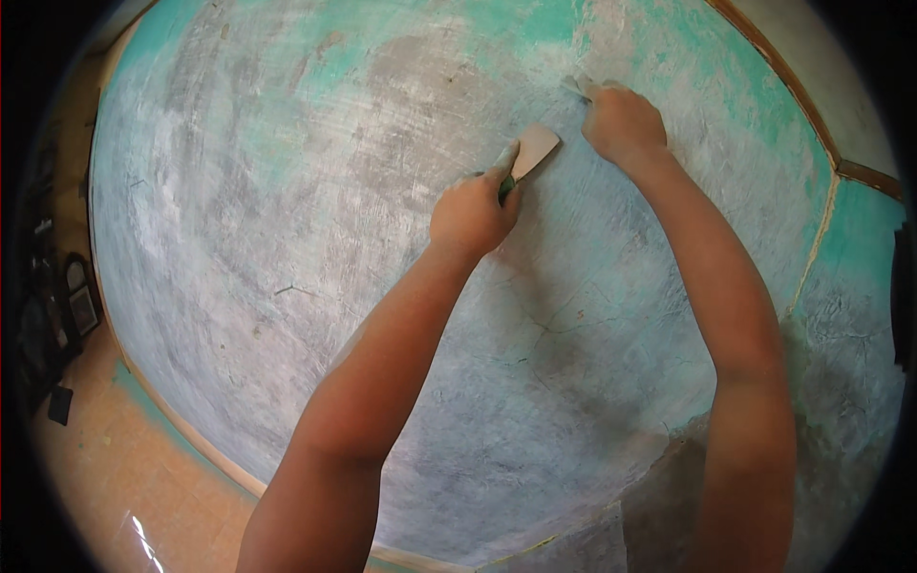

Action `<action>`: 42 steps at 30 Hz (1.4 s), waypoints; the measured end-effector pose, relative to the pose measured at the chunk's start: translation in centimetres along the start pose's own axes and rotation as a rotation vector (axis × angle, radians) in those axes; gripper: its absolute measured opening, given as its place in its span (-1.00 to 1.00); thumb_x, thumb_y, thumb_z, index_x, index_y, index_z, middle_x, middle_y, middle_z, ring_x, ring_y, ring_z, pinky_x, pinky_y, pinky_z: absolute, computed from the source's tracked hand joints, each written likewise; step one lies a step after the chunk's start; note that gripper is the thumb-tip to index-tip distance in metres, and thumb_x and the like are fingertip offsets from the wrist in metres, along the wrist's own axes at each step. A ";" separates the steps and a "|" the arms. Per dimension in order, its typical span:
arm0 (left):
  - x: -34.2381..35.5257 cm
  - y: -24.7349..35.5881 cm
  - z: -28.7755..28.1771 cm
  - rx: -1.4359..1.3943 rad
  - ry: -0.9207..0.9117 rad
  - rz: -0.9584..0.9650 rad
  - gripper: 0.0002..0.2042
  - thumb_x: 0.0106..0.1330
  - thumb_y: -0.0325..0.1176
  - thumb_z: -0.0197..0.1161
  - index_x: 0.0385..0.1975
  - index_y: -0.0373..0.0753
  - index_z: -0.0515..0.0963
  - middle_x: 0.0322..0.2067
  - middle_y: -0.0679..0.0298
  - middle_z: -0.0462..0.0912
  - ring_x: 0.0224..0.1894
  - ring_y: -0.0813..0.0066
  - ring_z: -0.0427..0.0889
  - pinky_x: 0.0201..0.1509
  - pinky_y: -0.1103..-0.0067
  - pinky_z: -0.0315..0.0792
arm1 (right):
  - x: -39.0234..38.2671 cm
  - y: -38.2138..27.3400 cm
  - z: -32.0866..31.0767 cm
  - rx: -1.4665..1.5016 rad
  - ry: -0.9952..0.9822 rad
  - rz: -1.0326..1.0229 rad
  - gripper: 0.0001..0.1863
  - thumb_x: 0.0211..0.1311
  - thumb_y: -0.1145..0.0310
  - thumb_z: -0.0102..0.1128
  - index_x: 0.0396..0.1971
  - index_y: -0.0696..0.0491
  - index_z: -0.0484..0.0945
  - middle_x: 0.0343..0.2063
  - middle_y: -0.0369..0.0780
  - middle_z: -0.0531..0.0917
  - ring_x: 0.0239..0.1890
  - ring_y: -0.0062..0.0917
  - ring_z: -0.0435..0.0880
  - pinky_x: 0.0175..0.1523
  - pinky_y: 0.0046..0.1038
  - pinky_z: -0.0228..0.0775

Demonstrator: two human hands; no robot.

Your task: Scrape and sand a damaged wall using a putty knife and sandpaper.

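Observation:
My left hand [475, 215] is closed around the green handle of a putty knife, its thumb along the tool. The broad pale putty knife blade [538, 148] points up and to the right in front of the wall [382, 315]. Higher and further right, my right hand [623, 122] grips a smaller scraper; its short greyish blade [575, 88] is at the wall surface, its handle hidden in my fist. Patchy grey-white covers most of the wall, with turquoise paint [525, 29] showing along the top.
A brown wooden trim [783, 76] runs along the wall's upper right edge, near a corner with a yellowish seam [817, 244]. Orange-tan tiled floor [124, 468] lies at lower left, with dark framed objects [81, 296] beyond. Fine cracks mark the wall.

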State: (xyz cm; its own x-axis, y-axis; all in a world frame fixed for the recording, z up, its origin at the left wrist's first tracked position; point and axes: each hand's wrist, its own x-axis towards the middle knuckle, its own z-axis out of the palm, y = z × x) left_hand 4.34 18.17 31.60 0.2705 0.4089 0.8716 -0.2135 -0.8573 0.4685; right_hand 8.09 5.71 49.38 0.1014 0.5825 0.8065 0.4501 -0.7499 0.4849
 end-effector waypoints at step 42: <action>-0.1 0.7 0.3 -0.027 0.020 -0.003 -0.46 0.28 -0.10 0.17 0.30 0.21 0.32 -0.36 -0.02 0.64 -0.26 -0.03 0.64 -0.17 0.21 0.51 | 1.3 -3.9 0.8 0.072 -0.018 -0.065 -0.58 0.13 0.37 0.06 0.03 -0.13 0.59 -0.08 -0.12 0.65 0.00 -0.22 0.63 0.09 -0.24 0.47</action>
State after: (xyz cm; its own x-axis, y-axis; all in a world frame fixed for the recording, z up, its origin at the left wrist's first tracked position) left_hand 4.45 17.45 31.75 0.2529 0.4179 0.8726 -0.2379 -0.8474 0.4748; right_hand 7.18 9.64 48.28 0.0853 0.6352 0.7676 0.5188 -0.6861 0.5101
